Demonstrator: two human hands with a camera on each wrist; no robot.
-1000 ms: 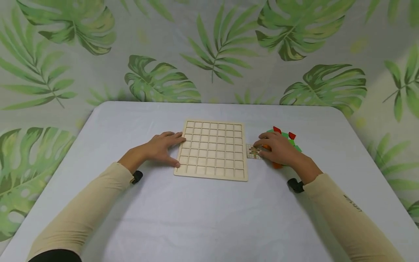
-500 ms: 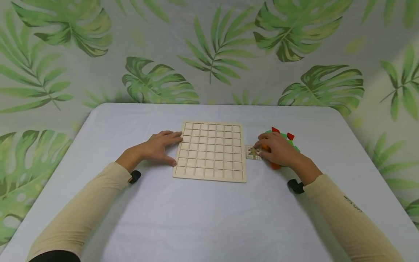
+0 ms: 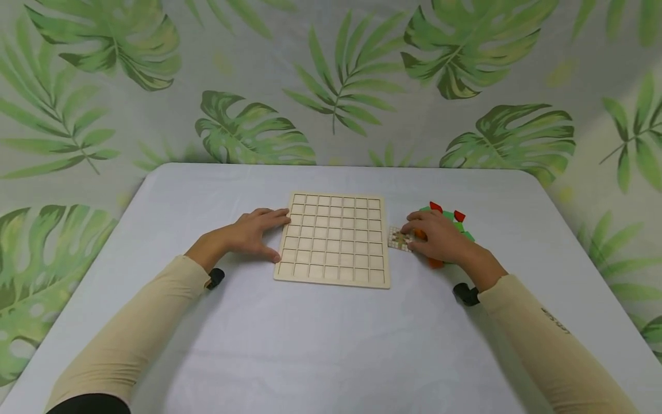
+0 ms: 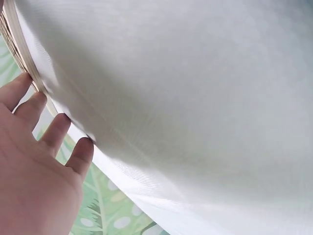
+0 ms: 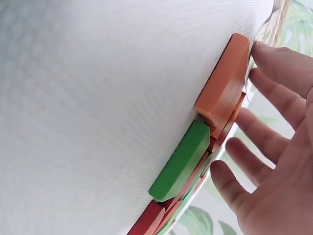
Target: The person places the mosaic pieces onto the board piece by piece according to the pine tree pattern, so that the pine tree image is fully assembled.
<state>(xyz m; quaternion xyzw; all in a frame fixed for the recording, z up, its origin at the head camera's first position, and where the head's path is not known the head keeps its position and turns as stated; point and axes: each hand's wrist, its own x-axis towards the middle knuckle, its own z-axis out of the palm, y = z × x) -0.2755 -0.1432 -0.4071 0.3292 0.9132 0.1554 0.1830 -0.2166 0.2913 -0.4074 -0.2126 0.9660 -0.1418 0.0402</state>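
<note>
A square wooden grid board [image 3: 333,239] lies flat on the white table. My left hand [image 3: 254,233] rests at its left edge, thumb and fingers spread and touching the rim. In the left wrist view, the left hand's fingertips [image 4: 36,98] meet the board's edge. Just right of the board is a small printed pattern card [image 3: 398,239], and the thumb and index finger of my right hand [image 3: 438,234] pinch its right side. Beneath and behind that hand lies a pile of red, green and orange blocks, partly hidden; an orange block [image 5: 225,78] and a green block [image 5: 181,161] show in the right wrist view.
White cloth covers the table [image 3: 331,345], its far edge meeting a leaf-patterned backdrop [image 3: 341,80]. A red block [image 3: 459,216] sits at the pile's far right side. Dark wrist straps [image 3: 467,294] are worn on both arms.
The pattern card has tilted slightly and its face looks paler than before, under my right fingers. Both hands stay nearly in place; the whole view has shifted a little.
</note>
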